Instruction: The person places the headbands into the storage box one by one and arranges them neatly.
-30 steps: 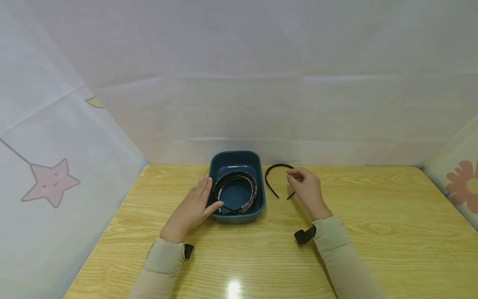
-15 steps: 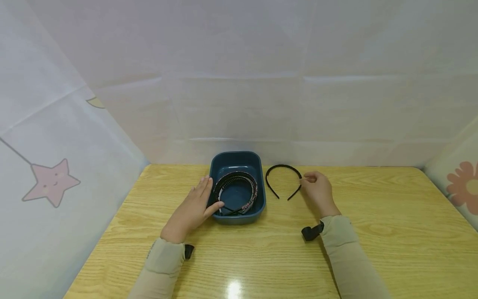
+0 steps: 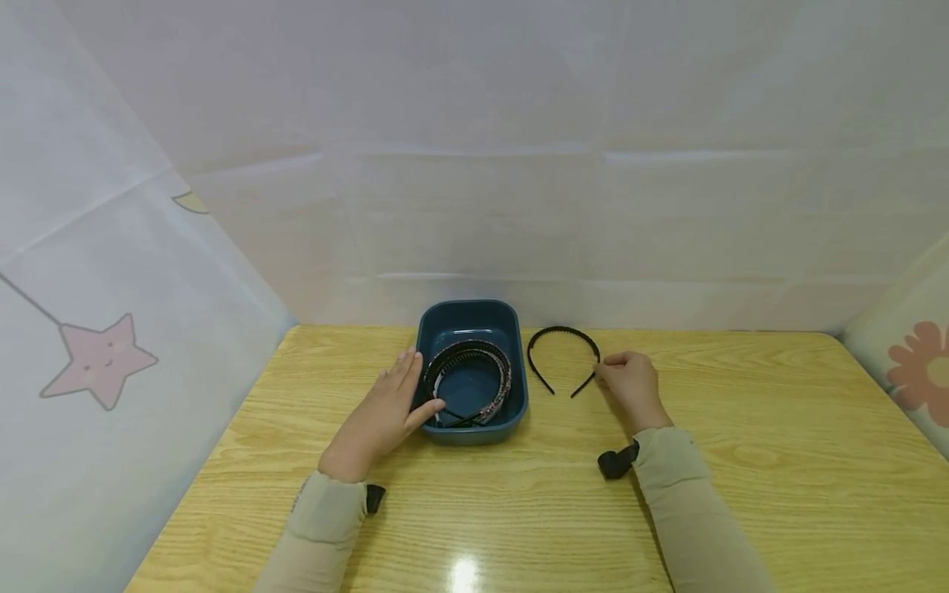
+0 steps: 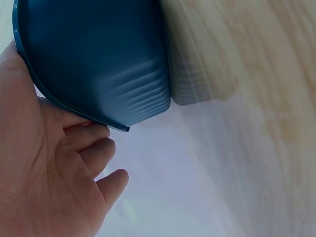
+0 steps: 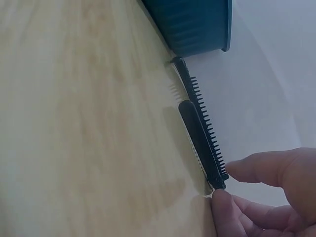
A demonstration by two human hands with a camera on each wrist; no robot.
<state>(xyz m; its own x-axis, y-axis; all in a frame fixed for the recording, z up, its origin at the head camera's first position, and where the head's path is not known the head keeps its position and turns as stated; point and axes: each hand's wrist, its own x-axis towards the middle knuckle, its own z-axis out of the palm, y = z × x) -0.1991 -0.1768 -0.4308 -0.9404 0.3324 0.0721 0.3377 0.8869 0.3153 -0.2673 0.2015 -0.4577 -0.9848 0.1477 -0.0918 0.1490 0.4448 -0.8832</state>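
In the head view a dark blue plastic bin (image 3: pixel 507 428) holds several headbands (image 3: pixel 493 409), black and speckled, nested in a ring. My left hand (image 3: pixel 381 412) rests against the bin's left side, fingers fairly straight and thumb over the rim. The left wrist view shows fingertips right at the rim of the bin (image 4: pixel 98 69). Right of the bin a black toothed headband (image 3: pixel 561 329) lies on the table, its open end toward me. My right hand (image 3: pixel 633 387) pinches its right side. Up close, thumb and forefinger meet the near part of the headband (image 5: pixel 200 133).
A wood-grain table (image 3: pixel 504 511) carries everything. Behind it hangs a pale, creased sheet (image 3: pixel 474 206). Printed side cloths show a pink star (image 3: pixel 104 362) on the left and a flower (image 3: pixel 927 366) on the right.
My right hand has moved from the headband's top right, rightward and toward me, to its right side. The left hand, the bin and the headband stay where they were.
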